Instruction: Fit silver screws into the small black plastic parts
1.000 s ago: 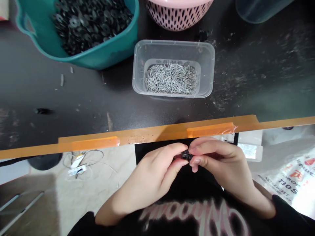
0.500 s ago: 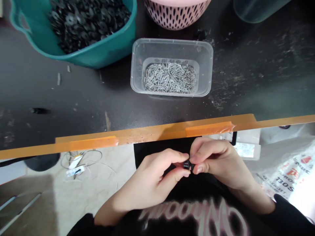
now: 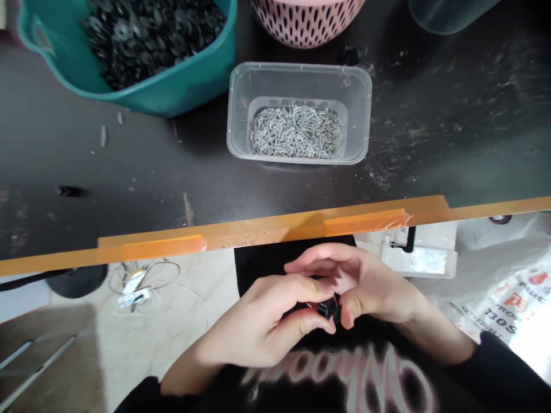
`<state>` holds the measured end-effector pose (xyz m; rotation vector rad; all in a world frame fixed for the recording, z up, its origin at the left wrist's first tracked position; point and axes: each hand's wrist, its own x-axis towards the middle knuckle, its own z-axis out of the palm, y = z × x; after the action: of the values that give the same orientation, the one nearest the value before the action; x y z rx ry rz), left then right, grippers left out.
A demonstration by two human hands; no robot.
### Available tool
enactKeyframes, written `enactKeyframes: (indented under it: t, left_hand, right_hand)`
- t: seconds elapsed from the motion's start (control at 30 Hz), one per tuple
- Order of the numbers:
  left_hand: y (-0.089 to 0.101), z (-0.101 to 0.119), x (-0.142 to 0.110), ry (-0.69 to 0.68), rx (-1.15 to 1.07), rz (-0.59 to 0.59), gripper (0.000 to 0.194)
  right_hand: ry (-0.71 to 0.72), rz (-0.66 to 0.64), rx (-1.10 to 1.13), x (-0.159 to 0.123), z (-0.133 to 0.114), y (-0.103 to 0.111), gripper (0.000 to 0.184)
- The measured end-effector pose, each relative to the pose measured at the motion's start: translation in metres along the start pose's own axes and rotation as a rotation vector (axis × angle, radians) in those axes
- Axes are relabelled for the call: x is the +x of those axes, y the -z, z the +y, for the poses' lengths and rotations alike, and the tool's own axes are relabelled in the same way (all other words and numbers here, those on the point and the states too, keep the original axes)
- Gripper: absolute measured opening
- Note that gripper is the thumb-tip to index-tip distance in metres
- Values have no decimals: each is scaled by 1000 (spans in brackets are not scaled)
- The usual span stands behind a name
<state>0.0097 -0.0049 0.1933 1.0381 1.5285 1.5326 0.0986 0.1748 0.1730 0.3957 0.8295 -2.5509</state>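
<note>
My left hand [image 3: 275,315] pinches a small black plastic part [image 3: 326,308] between thumb and forefinger, just below the table's taped front edge. From the other side my right hand [image 3: 365,287] has its thumb and fingers closed round the right end of that part. Its other fingers reach out behind my left fingertips. Skin covers much of the part, so its exact kind cannot be told. Beyond the hands on the table stands a clear plastic tub [image 3: 361,115] with many small silvery screws [image 3: 297,132] in it.
A teal basket [image 3: 189,92] of black disc-like pieces [image 3: 150,34] stands at the back left, beside a pink perforated basket [image 3: 305,28]. A loose black piece [image 3: 71,191] lies at the table's left. Orange tape [image 3: 258,229] lines the edge. A white sack [image 3: 508,304] is at right.
Both hands have sunk slightly toward my body with the black part. My right hand's fingers have stretched out to the left behind my left hand, and its thumb has moved lower.
</note>
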Motion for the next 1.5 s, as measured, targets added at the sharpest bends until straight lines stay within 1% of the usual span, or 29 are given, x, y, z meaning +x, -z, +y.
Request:
enactKeyframes:
  t: [0.07,0.13,0.33,0.4,0.47,0.57,0.63,0.7,0.83,0.87,0.97,1.07,1.2,1.3,1.37,1.5]
  left_hand:
    - [-1,0,-1,-9,-36,0,26]
    - [-3,0,-3,-30,-20,20,28]
    - [-4,3,-5,-72,129,-2,14]
    - [-5,3,-5,-81,146,-21,14]
    - [-6,4,-6,-70,132,-18,19]
    - [-10,4,-10,8,95,29,28]
    - [-11,3,-12,53,77,56,32]
    - [-11,1,-13,57,58,45,36]
    - [-7,-1,-11,28,28,-29,45]
    - [-7,-1,-10,33,18,-32,45]
    - [-9,2,-8,69,1,13,40]
    - [-12,5,-7,75,19,29,37]
    - [-11,6,-5,65,21,-6,36]
    - [-9,6,-5,48,8,-8,34]
    - [-9,6,-4,47,24,4,33]
    - [-9,3,-4,59,21,-10,34]
  right_hand:
    - [-62,-49,28,-3,-1,-1,60]
    - [-99,-78,49,-5,0,-3,59]
    - [-57,-89,13,-9,3,-5,52]
    - [-59,-81,-9,-8,4,-4,49]
    - [-56,-62,-42,-8,4,-4,46]
    - [14,-46,-126,-9,1,-5,43]
    - [126,-59,-240,-10,-3,-7,42]
    - [223,-68,-405,-13,-7,-10,43]
    - [271,-9,-733,-17,-10,-16,43]
    - [285,10,-794,-18,-9,-17,43]
    - [367,67,-960,-20,-6,-22,41]
    - [444,118,-1096,-21,-5,-28,38]
    - [461,143,-1182,-22,-5,-32,37]
    - [479,136,-1169,-22,-3,-31,39]
    - [498,120,-1162,-22,-2,-28,39]
    - [507,101,-1121,-20,2,-24,41]
